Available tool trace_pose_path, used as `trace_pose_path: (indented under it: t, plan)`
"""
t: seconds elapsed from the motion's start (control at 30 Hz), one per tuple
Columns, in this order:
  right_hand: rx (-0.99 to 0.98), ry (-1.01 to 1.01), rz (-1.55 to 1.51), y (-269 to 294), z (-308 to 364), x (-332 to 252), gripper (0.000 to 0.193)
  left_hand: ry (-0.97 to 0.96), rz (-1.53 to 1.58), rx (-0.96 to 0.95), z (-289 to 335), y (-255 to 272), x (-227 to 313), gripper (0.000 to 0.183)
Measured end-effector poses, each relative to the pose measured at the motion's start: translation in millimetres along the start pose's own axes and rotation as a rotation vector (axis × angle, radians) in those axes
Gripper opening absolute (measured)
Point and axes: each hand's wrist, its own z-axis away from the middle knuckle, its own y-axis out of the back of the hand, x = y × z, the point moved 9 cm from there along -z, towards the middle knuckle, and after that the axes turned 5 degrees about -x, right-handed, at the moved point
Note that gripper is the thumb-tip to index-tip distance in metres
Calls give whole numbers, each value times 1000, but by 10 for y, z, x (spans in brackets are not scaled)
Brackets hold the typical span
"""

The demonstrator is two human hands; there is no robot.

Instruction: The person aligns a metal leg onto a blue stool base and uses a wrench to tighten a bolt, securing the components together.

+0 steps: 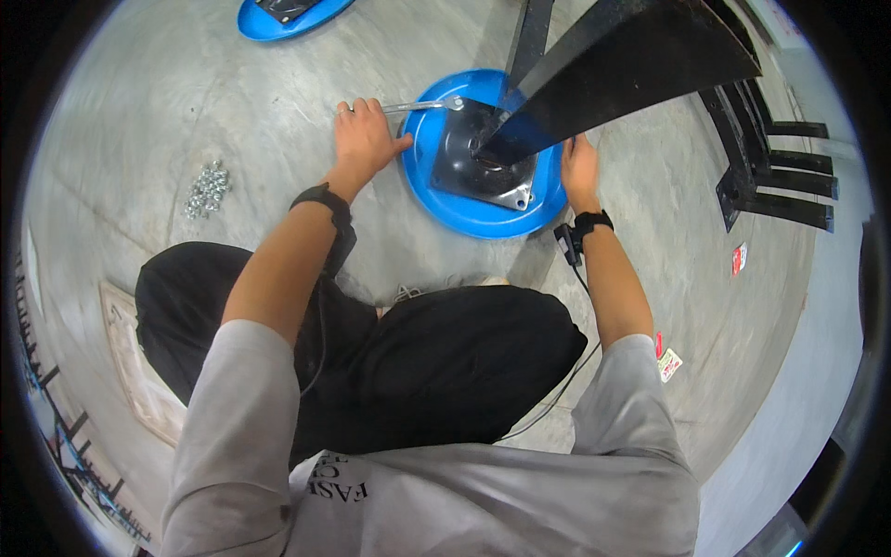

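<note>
A round blue plastic disc (436,200) lies on the floor in front of me, with a square black metal plate (455,167) on top of it. Black metal legs (603,84) rise from the middle of that plate toward the upper right. My left hand (365,139) is closed round one end of a silver wrench (413,107); the other end reaches a corner of the black plate. On the disc's right side rests my right hand (581,170), its fingers partly hidden behind the rim and the leg.
A small heap of shiny nuts (207,190) lies on the floor to the left. Another blue disc (283,23) is at the far left. Several black metal bars (780,167) jut out at the right. Small red and white cards (669,364) lie on the floor near my right arm.
</note>
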Motion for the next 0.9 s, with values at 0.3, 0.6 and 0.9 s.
trace_pose_path:
  t: [0.3,0.6,0.9]
  plan:
    - [-30,-106,231,143,287,-39,28,0,-7,-136,58,-17,12,67]
    - [-239,-191,310,161,677,177,25,-137,12,-93,268,-24,79,67]
    - [-241,276,66,-131,-125,-260,24,-111,30,-115,307,0,27,69]
